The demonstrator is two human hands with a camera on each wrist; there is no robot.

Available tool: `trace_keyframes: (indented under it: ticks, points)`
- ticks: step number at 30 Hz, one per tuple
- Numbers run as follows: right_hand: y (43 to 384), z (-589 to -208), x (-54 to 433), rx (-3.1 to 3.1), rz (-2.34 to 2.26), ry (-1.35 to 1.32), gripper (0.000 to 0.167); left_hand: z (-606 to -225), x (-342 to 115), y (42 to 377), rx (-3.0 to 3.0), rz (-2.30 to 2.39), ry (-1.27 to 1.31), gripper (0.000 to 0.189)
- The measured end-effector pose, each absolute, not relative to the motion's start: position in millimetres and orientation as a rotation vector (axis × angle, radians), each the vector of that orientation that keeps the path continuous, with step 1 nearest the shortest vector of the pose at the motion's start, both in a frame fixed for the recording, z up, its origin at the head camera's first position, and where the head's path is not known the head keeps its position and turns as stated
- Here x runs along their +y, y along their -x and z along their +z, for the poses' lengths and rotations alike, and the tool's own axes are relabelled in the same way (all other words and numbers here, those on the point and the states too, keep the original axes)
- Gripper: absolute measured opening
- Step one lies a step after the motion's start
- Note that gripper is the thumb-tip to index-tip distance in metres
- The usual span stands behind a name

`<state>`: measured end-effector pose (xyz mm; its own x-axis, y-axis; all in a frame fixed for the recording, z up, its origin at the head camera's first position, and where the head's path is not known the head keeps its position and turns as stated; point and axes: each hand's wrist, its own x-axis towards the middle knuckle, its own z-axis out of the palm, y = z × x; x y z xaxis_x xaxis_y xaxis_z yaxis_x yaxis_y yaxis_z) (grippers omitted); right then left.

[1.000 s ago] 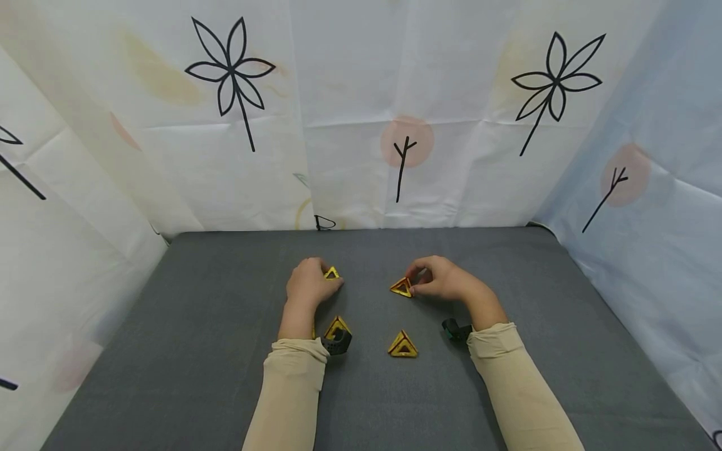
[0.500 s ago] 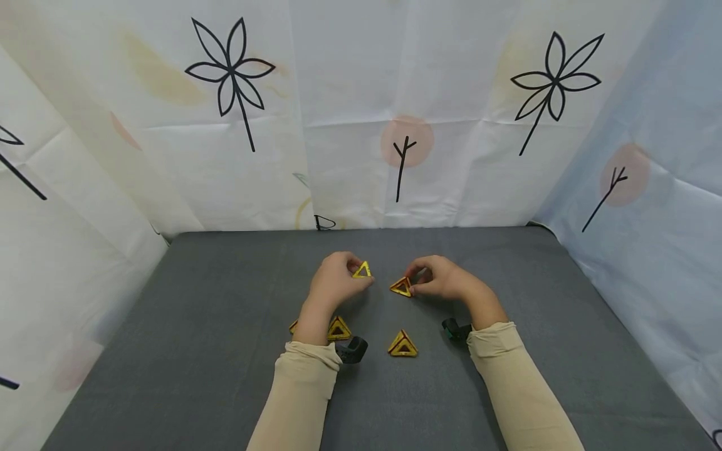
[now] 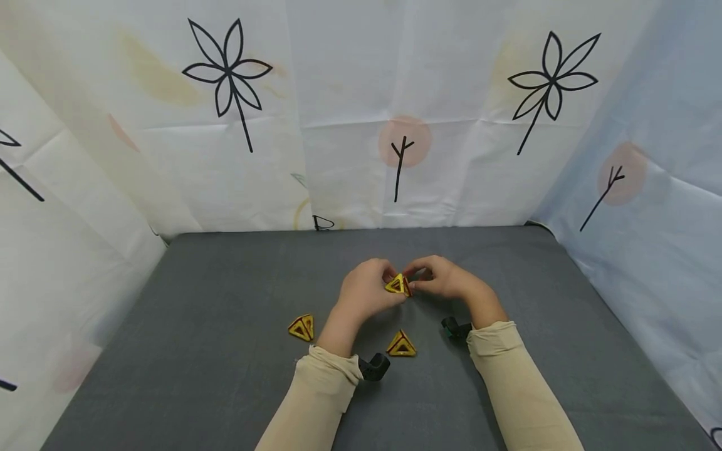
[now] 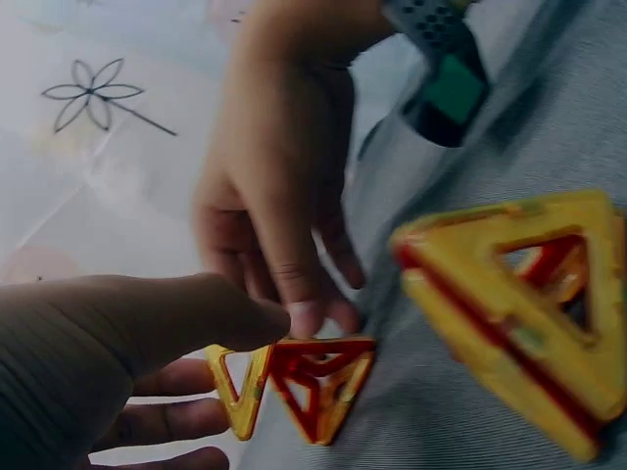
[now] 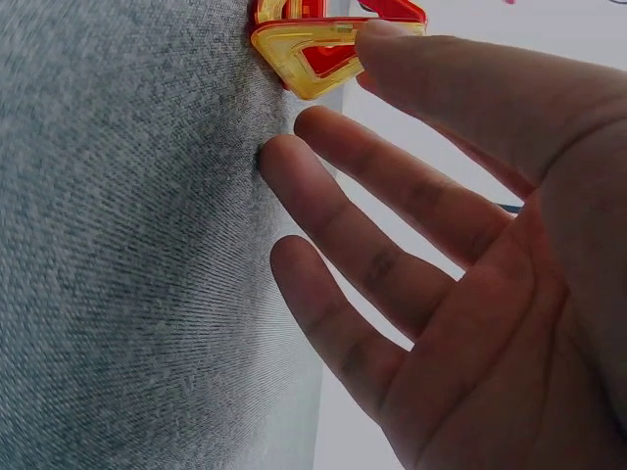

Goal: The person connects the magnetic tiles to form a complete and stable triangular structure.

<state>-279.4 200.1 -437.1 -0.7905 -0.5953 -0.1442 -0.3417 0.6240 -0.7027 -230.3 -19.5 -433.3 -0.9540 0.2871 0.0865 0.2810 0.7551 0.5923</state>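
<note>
My left hand (image 3: 369, 289) pinches a yellow triangular magnetic tile (image 4: 240, 392) between thumb and fingers. Right against it stands a small red-and-yellow pyramid of triangular magnetic tiles (image 4: 325, 390), on the grey cloth. The right hand (image 3: 445, 279) pinches this pyramid with its thumb on one side; in the right wrist view its other fingers (image 5: 338, 211) are spread apart. From these frames I cannot tell whether the tile and pyramid are joined. Another pyramid (image 3: 402, 344) sits nearer, between the forearms. To the left of my left wrist lies a further pyramid (image 3: 301, 327).
Grey cloth (image 3: 225, 376) covers the table. White printed sheets (image 3: 350, 125) hang behind it and along both sides. Black wrist cameras (image 3: 375, 367) are strapped to both wrists. My left forearm blocks part of the cloth beside the left pyramid.
My left hand has carried the tile rightward until it meets the pyramid at my right hand. The right hand has stayed put. A pyramid seen earlier is now behind the left wrist.
</note>
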Motion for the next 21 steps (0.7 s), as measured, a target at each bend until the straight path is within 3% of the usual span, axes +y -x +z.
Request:
trace_keyframes:
  ticks: [21]
  points:
    - [281, -441, 200, 2.516, -0.920, 0.740, 0.029, -459, -3, 236, 3.112, 0.789, -0.466, 0.037]
